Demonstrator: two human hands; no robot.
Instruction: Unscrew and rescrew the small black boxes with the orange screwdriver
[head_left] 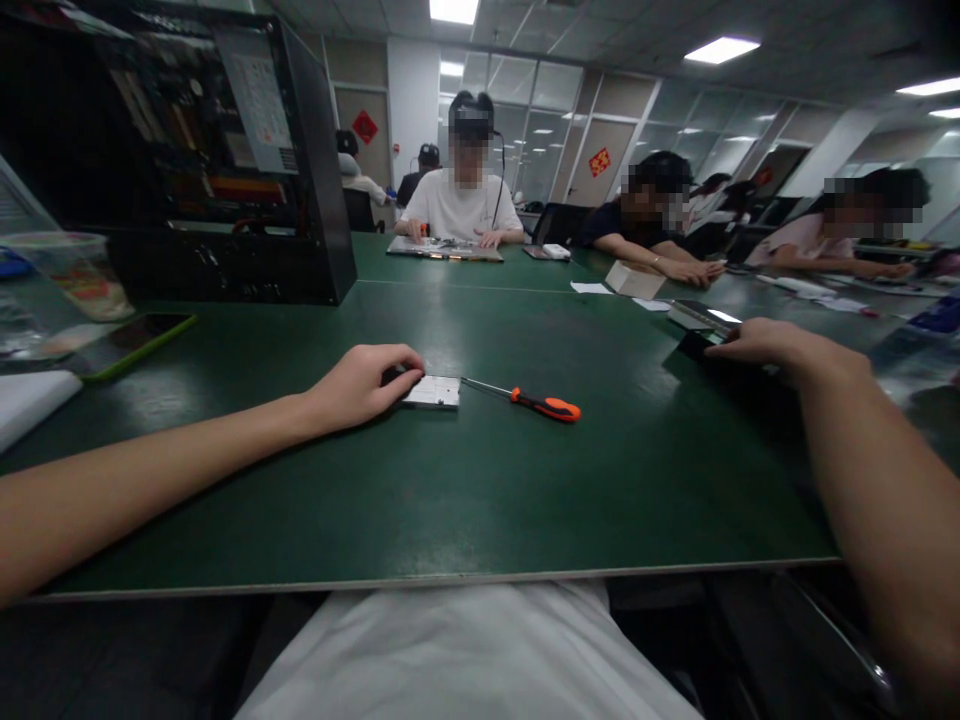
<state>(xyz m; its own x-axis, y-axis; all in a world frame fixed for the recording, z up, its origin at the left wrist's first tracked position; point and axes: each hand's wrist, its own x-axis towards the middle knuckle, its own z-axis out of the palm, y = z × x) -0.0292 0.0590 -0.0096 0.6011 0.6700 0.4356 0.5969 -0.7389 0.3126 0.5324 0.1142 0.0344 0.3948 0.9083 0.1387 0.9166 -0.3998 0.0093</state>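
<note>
My left hand (371, 383) rests on the green table with its fingers curled round one end of a small flat silver metal case (435, 391), possibly a drive. Just right of the case lies a screwdriver (553, 407) with an orange and black handle, its tip pointing at the case. Far to the right, my right hand (765, 343) reaches over the table, its fingertips closed on the edge of a black flat piece (697, 346). Beside that piece is a flat grey device (701, 316) with a shiny top. The right fingertips are partly hidden.
An open black computer case (319, 170) stands at the left. Before it are a green-edged phone (139, 345) and a clear plastic cup (79, 280). A small cardboard box (634, 279) and white papers (591, 288) lie at the back right. Other people sit around the table.
</note>
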